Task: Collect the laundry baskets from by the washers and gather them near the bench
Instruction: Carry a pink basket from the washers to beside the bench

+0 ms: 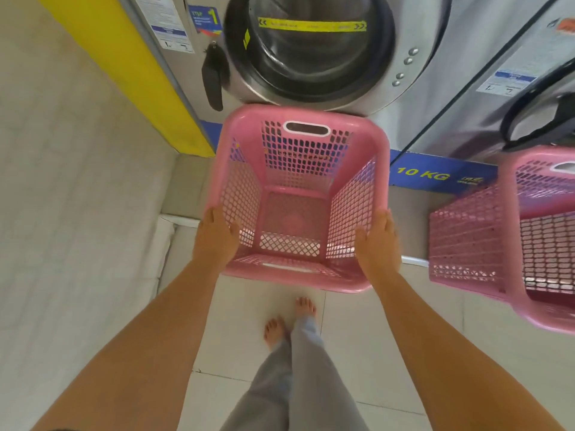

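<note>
The empty pink perforated plastic laundry basket (297, 197) is held in front of the steel front-loading washer with the round glass door (308, 48), which stands at 12 o'clock. The left hand (214, 241) and the right hand (378, 241) are each closed over a side rim near the corners closest to the body, with thumbs inside and fingers outside. I judge the step is to lift this basket away; it looks to be off the white tiled floor (357, 337) already. To do it well, keep both grips even so that the basket stays level, and turn without hitting the second pink plastic basket (513, 241) at 3 o'clock, which waits for collection. No bench is visible here.
</note>
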### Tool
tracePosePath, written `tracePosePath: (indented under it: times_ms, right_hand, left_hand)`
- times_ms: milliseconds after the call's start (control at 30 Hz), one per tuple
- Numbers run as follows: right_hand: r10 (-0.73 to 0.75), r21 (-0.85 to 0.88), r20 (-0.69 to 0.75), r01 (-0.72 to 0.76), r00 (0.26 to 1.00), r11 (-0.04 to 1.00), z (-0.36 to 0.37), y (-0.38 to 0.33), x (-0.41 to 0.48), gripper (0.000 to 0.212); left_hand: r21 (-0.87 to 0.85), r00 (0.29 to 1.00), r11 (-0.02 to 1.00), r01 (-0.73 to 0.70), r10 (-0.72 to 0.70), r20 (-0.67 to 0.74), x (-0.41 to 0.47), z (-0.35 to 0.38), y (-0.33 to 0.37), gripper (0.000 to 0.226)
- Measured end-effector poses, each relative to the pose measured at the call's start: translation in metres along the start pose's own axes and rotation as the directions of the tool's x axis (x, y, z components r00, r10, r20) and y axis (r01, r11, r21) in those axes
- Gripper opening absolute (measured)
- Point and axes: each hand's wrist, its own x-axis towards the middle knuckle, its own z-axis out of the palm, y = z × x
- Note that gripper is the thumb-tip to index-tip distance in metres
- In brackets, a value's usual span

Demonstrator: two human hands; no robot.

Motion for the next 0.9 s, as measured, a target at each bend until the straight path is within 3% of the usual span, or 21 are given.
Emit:
tracePosePath:
  times_ms: [433, 900]
  right_hand:
    - [-0.037, 0.096, -0.09, 0.046, 0.995, 0.994, 0.033, 0.031, 0.081, 0.07]
    - [-0.079, 0.048, -0.065, 0.082, 0.995, 0.995, 0.023, 0.036, 0.075, 0.075]
  left_hand:
    - [-0.024, 0.987, 1.0, 0.011, -0.015, -0.161, 0.093, 0.024, -0.021, 0.065]
    - [-0.068, 0.982, 0.994, 0.088, -0.098, -0.162, 0.064, 0.024, -0.022, 0.066]
